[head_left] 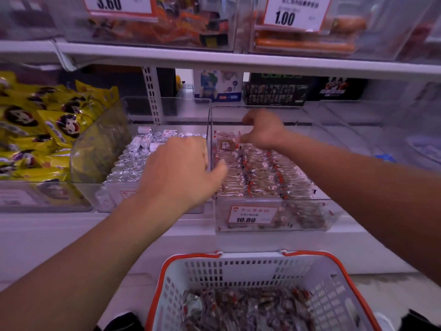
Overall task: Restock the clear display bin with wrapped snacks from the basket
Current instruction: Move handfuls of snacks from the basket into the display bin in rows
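The clear display bin (pixel 307 218) stands on the shelf with a 10.80 price tag, packed with rows of wrapped snacks (pixel 265 173). My right hand (pixel 262 130) reaches deep into the bin's back and pinches a wrapped snack (pixel 228 143) that stands upright there. My left hand (pixel 181 168) hovers over the bin's left wall, its fingers curled down at the row of snacks; whether it holds one is hidden. Below, the white basket (pixel 238 266) with orange rim holds several more wrapped snacks (pixel 243 309).
A neighbouring clear bin of silver-foil sweets (pixel 128 166) sits left of the target bin. Yellow snack bags (pixel 40 130) fill the far-left bin. An upper shelf (pixel 238 58) with more bins overhangs. Boxes (pixel 274 89) stand behind. Shoes (pixel 121 322) show beside the basket.
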Demonstrator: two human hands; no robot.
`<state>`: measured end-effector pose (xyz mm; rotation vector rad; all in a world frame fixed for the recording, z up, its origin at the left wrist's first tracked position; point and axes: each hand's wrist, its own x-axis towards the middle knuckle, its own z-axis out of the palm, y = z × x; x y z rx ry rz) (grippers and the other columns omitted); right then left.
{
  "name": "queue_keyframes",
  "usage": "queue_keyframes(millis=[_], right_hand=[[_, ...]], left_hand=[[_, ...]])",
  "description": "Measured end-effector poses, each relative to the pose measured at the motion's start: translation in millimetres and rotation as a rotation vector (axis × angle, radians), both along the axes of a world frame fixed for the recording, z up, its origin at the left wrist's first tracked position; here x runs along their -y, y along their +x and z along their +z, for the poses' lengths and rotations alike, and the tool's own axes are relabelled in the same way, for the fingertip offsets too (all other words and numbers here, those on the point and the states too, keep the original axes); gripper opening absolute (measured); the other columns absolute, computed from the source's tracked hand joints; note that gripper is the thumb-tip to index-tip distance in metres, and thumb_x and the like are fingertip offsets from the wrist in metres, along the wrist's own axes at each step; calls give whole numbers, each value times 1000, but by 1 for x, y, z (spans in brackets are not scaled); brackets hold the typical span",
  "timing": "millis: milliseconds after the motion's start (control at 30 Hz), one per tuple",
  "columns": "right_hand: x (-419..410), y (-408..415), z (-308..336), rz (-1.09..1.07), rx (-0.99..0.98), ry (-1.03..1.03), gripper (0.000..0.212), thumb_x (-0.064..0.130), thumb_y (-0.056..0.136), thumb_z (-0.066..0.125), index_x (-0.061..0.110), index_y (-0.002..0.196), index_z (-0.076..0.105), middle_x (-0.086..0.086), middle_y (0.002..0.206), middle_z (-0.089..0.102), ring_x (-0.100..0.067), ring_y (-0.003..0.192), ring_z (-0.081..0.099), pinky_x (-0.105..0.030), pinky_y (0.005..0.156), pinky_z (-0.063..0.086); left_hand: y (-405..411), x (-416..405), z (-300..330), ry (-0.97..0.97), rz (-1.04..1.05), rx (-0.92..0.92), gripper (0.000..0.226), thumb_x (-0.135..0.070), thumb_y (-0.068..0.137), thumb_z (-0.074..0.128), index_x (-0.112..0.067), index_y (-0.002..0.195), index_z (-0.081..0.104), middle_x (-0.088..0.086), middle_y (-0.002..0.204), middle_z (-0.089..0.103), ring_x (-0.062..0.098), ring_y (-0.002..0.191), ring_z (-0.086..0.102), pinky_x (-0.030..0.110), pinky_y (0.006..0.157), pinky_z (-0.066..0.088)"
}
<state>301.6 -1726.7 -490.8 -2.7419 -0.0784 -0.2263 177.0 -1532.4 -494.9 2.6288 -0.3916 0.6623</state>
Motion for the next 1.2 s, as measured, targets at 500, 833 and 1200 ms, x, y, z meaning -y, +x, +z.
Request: queue_keyframes(millis=[500,833,1200], right_hand=[[41,-269,-337,231,-782,-155,54,49,84,66,18,128,61,-17,134,58,-32,127,53,-38,105,43],[63,-279,-439,-512,-885,575,110,43,64,89,4,147,29,-18,144,49,-31,131,48,-43,107,43],[30,-275,-456,-477,-746,400,105,57,62,85,22,142,27,-26,138,39,-41,106,59,-42,85,53]], left_hand=[[-87,47,-222,658,-210,-1389,42,-45,91,63,-15,120,66,7,121,64,24,99,63,32,78,55],[-146,49,-379,-407,590,-1606,87,-54,93,57,1,152,24,13,121,60,26,98,60,34,87,47],[-136,60,-428,-316,714,-1379,68,-35,83,71,-8,139,42,20,145,37,39,130,42,43,103,39]])
